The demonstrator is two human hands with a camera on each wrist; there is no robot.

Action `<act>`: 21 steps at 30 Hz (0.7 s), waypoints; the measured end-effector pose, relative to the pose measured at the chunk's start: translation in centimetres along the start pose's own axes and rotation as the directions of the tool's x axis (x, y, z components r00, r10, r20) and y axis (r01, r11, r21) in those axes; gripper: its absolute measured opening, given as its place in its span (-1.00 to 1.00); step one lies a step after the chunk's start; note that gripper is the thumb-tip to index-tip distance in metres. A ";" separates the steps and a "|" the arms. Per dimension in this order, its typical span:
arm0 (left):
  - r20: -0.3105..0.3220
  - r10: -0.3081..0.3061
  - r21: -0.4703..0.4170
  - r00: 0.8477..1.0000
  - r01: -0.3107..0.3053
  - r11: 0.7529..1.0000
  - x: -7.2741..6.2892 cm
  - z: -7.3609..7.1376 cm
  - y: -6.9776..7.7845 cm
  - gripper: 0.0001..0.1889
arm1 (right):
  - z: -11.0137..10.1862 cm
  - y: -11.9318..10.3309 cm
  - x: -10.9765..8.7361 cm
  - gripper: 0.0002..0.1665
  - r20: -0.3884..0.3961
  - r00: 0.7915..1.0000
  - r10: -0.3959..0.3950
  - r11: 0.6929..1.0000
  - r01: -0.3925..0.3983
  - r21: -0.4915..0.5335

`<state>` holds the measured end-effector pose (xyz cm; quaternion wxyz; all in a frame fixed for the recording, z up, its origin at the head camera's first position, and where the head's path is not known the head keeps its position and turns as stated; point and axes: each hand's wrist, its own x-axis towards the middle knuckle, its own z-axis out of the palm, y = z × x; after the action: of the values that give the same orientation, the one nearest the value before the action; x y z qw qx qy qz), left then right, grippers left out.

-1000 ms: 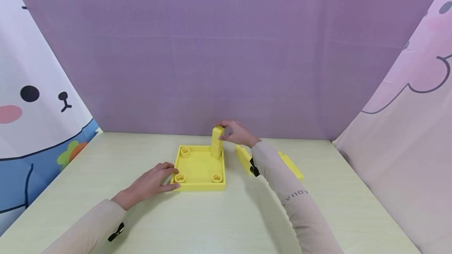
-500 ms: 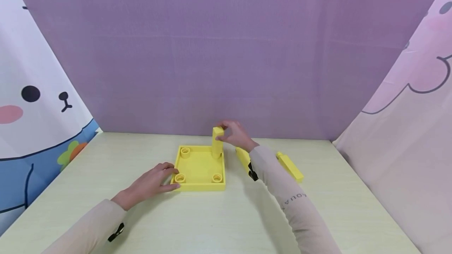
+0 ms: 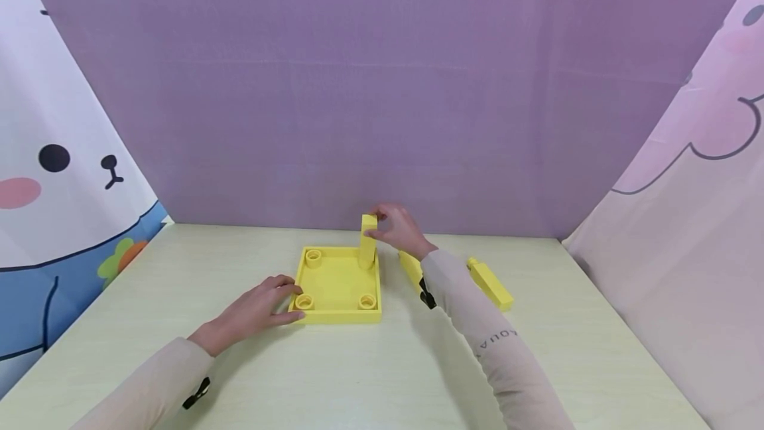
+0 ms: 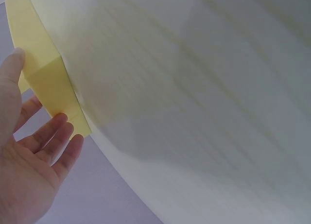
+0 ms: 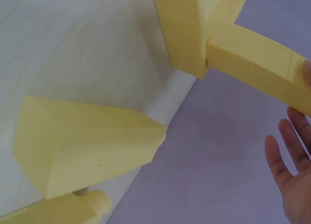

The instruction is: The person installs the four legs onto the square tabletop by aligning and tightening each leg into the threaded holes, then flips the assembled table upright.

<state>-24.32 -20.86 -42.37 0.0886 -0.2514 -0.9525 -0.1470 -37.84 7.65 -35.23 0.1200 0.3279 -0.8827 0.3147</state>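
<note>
Plainly, the left hand (image 3: 256, 307) holds the near left corner of the yellow tray (image 3: 337, 289), thumb against the near wall and bent fingers at the left one; the left wrist view hides the index fingertip. Right of those fingers, three ring-shaped sockets (image 3: 313, 257) show. Beyond them, at the far right corner, the upright block (image 3: 367, 241) stands pinched near its top by the right hand (image 3: 401, 227); its foot covers the joint, so how deep it sits cannot be told. Right of those fingers, the sleeve (image 3: 477, 320) partly hides a lying block (image 3: 410, 269); farther right lies another block (image 3: 491, 284).
</note>
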 end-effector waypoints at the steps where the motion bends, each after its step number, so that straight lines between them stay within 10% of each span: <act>1: 0.001 0.000 -0.001 1.000 0.000 1.000 0.0 0.0 0.0 -0.53 | -0.1 0.0 0.0 -0.57 0.006 1.000 0.000 1.000 0.000 -0.007; 21: -0.003 0.009 0.006 1.000 -0.009 1.000 0.0 0.0 -0.1 -0.53 | -1.9 -0.9 0.5 -0.57 0.196 0.978 -0.073 0.997 0.075 -0.002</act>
<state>-24.39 -20.92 -42.42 0.0914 -0.2553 -0.9517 -0.1443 -37.59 8.08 -33.18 0.0457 0.3891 -0.8789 0.2721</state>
